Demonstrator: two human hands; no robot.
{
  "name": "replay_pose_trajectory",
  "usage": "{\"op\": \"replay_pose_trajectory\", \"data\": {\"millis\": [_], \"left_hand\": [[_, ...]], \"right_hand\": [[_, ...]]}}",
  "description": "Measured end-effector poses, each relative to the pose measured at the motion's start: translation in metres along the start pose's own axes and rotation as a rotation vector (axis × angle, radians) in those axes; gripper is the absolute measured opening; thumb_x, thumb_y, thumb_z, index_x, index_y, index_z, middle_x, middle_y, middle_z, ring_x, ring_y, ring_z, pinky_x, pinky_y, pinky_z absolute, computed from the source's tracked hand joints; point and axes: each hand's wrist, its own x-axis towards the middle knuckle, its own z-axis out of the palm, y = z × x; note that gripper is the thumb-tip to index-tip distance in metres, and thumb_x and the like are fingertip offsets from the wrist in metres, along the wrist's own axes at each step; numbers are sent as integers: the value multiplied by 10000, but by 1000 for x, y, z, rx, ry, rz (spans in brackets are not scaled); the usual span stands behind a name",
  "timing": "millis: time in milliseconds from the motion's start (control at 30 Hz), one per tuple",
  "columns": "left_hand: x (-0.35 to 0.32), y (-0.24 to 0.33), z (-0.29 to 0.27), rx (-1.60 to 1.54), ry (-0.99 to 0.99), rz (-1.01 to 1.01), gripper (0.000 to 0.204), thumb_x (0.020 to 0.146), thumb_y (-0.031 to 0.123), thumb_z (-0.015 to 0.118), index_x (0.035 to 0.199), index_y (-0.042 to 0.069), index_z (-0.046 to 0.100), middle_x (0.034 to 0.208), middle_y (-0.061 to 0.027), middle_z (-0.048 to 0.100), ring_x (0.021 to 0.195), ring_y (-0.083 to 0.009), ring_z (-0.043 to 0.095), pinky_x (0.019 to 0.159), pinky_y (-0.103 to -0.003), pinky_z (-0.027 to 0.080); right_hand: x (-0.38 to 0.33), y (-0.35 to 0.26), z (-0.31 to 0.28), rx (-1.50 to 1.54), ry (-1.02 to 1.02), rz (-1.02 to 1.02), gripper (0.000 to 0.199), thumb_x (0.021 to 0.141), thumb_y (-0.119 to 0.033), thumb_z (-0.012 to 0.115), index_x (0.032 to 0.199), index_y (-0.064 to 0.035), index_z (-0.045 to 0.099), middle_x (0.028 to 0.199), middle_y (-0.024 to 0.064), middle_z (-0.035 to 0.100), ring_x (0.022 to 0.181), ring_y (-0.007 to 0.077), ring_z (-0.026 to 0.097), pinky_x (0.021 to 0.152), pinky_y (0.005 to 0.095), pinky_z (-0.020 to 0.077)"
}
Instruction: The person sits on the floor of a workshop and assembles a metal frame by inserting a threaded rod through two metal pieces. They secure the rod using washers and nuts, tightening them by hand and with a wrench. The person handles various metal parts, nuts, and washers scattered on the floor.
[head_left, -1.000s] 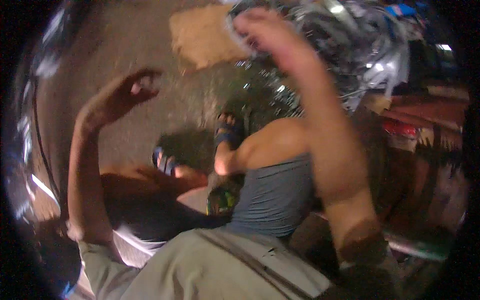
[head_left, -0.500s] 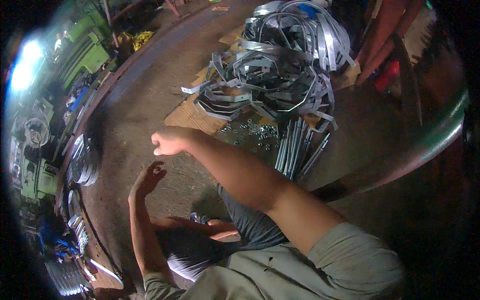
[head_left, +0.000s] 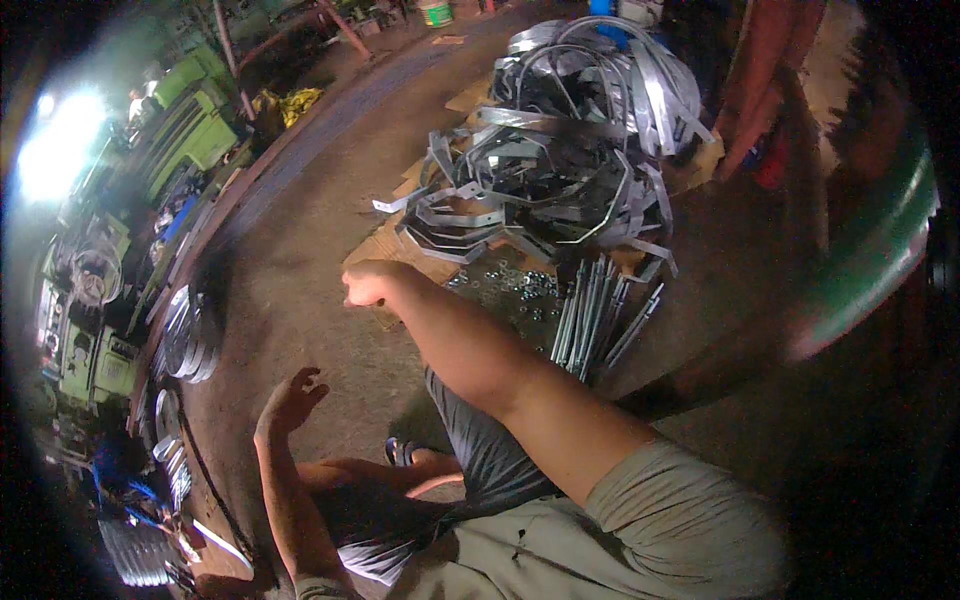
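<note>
My right hand hangs over the floor beside the near corner of a cardboard sheet, its fingers bent down and closed. Whatever they hold, if anything, is hidden. Lower and to the left, my left hand is in the air with loosely curled fingers apart and nothing visible in it. Right of my right hand lie scattered metal nuts. Beside these is a bundle of threaded rods. Bent flat metal strips are heaped on the cardboard beyond.
Curved metal bands are piled behind the strips. Green machinery stands at the far left, with coiled bands on the floor nearby. A thick pipe-like shape crosses the right side. My sandalled foot is below my hands.
My hands have moved farther apart: the left has lowered, and the right has shifted to the right toward the cardboard. The view has tilted slightly, showing more of the far floor.
</note>
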Motion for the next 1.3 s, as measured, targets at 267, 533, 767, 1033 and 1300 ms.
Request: {"op": "replay_pose_trajectory", "data": {"millis": [267,533,767,1033,1300], "left_hand": [[5,28,15,-35,-47,101,355,915,287,673,1198,74,643,1204,-142,673,1052,-260,663,882,-378,519],[116,-21,65,292,147,498,367,925,301,631,1215,75,621,1177,-183,659,1076,-347,639,901,-424,497],[72,76,13,-40,14,525,544,940,396,617,1347,46,529,1271,-215,585,1148,-407,589,972,-486,481],[54,36,0,-144,-77,591,569,947,403,606,1377,46,500,1274,-192,577,1158,-431,563,993,-488,475],[60,-9,-41,-101,93,476,544,904,365,679,1347,78,548,1227,-170,609,1113,-367,595,943,-435,483]], "right_hand": [[13,20,-1,6,10,-5,484,887,-366,668,1189,12,635,1185,201,674,1111,347,637,940,439,496],[10,65,-41,191,585,-35,569,777,-338,784,1213,-9,626,1178,239,653,1125,385,619,949,469,494],[-71,216,-116,-388,555,506,848,759,-415,808,1425,-24,460,1400,234,529,1285,390,518,1061,457,428],[-38,324,-192,-580,619,751,1012,714,-446,844,1504,-66,338,1515,253,377,1393,449,365,1137,505,339],[11,401,-224,-630,556,893,1083,683,-421,870,1526,-73,285,1484,231,436,1373,420,411,1119,509,364]]}}
